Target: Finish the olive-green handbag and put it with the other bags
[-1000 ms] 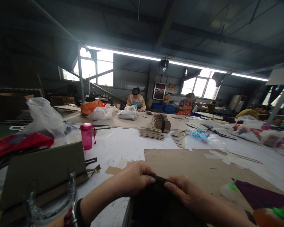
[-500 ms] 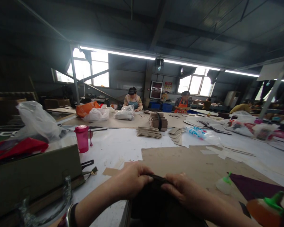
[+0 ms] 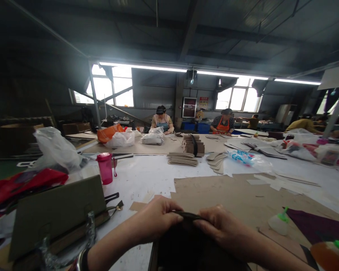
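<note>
My left hand (image 3: 166, 218) pinches the upper edge of a dark bag-like piece (image 3: 183, 244) between thumb and fingers. On the same edge, a short gap to the right, my right hand (image 3: 214, 222) grips with its thumb nearest me. The edge bows upward between both hands and looks dark olive. Below it the piece is nearly black, so its inside and lower part cannot be made out. Left of my forearm stands an olive green handbag (image 3: 59, 214) with a plastic-wrapped handle (image 3: 92, 229).
A pink bottle (image 3: 105, 169) stands beyond the handbag. Brown sheet material (image 3: 214, 188) covers the table ahead, with stacked grey-brown pieces (image 3: 182, 159) behind it. A green-capped white bottle (image 3: 279, 223) and an orange bottle (image 3: 332, 256) are at right. Two people (image 3: 161, 120) sit opposite.
The surroundings have shifted slightly to the right in view, as my head turned a little left. Both hands keep their hold on the dark piece's edge, nearly unmoved in the picture.
</note>
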Action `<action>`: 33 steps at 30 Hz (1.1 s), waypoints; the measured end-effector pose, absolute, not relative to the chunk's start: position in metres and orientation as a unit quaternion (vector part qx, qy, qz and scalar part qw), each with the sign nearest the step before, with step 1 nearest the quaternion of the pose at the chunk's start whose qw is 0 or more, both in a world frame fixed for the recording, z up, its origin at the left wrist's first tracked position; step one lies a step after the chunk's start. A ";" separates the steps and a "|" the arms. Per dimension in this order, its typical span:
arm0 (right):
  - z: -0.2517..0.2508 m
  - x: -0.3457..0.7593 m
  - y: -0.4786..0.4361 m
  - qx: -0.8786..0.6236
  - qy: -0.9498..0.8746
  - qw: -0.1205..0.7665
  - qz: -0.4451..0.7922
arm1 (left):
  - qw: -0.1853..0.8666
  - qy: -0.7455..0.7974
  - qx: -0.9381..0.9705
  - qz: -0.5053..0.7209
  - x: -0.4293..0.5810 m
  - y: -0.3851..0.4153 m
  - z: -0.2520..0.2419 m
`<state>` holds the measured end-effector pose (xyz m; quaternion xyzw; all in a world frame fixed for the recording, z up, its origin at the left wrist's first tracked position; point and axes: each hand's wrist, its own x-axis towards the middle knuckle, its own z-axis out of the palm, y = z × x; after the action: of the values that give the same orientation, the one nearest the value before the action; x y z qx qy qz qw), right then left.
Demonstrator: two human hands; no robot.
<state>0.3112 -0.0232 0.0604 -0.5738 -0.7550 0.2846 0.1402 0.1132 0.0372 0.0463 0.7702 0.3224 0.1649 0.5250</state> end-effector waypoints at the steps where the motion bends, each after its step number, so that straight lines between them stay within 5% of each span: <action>1: 0.061 0.310 -0.023 -0.575 -0.759 0.134 0.274 | 0.513 0.331 0.772 0.176 0.112 0.035 0.047; 15: 0.063 0.298 -0.012 -0.530 -0.798 0.155 0.241 | 0.406 0.367 0.806 0.225 0.106 0.027 0.049; 33: 0.071 0.287 0.009 -0.535 -0.808 0.143 0.200 | 0.397 0.378 0.804 0.230 0.093 0.047 0.044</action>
<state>0.2868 0.0089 0.0714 -0.5348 -0.8083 0.2002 0.1434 0.0932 0.0469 0.0442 0.8041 0.3784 0.2303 0.3965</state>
